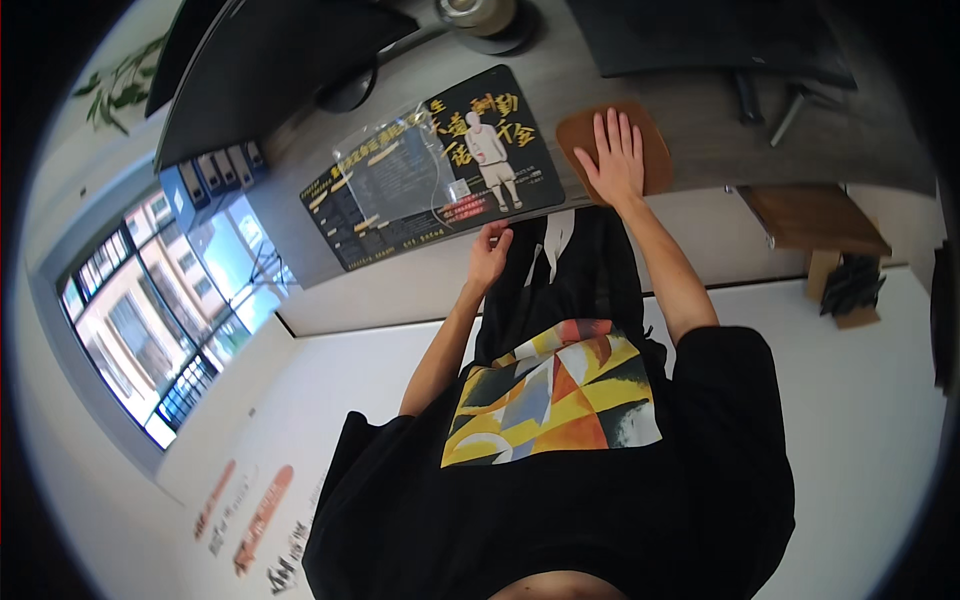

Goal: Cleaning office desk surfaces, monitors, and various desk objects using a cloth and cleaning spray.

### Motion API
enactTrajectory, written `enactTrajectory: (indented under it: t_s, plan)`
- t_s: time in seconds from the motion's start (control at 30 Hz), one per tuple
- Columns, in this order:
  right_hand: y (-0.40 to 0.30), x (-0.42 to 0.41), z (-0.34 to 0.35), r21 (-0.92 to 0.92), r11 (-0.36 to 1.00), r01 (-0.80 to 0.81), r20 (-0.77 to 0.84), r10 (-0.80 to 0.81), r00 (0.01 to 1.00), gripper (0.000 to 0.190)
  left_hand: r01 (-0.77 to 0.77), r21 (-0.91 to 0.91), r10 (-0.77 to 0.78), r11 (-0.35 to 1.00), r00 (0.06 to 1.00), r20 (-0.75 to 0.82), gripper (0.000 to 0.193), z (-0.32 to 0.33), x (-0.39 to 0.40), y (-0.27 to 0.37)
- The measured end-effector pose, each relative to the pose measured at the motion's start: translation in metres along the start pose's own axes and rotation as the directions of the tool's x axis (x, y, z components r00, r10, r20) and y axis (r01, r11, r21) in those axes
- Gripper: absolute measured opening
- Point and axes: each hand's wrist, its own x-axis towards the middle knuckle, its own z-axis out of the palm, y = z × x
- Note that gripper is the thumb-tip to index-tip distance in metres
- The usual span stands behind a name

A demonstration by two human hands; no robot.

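My right hand [616, 161] lies flat with spread fingers on a brown rounded pad [657, 146] near the desk's front edge. To its left is a black desk mat [536, 157] printed with gold writing and a figure in white. A clear plastic sheet [401, 165] with a crinkled, shiny edge rests over the mat's middle. My left hand [491, 251] is at the mat's lower edge, its fingers partly curled. Whether those fingers grip the edge or only touch it cannot be made out.
Dark monitors [705, 37] [270, 67] stand at the back of the grey wood-grain desk [585, 75]. Between them a round container [480, 15] sits on a dark base. Blue binders [199, 184] stand at the left. A brown wooden panel [814, 217] juts out at the right.
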Motion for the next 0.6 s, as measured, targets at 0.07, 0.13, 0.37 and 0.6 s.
enactTrajectory:
  t_s: [0.07,0.13,0.37,0.6]
  plan:
    - [-0.012,-0.023,-0.001,0.056,0.996,0.068,0.044,-0.071,0.997,0.064,0.056,0.008,-0.055,0.998,0.997,-0.058,0.035,-0.008,-0.014,-0.028]
    - [-0.011,-0.048,0.001,0.061,0.995,0.075,0.070,-0.079,0.994,0.060,0.131,-0.006,-0.131,0.991,0.987,-0.090,0.035,-0.008,-0.028,-0.048]
    - [0.001,-0.066,0.012,-0.050,0.992,0.119,0.063,-0.115,0.991,0.051,0.264,-0.065,-0.272,0.962,0.945,-0.181,0.040,0.004,-0.064,-0.078]
    - [-0.003,-0.067,0.002,0.260,0.953,0.156,0.176,-0.205,0.963,0.043,0.222,-0.368,-0.329,0.903,0.907,-0.261,0.040,0.029,-0.087,-0.099]
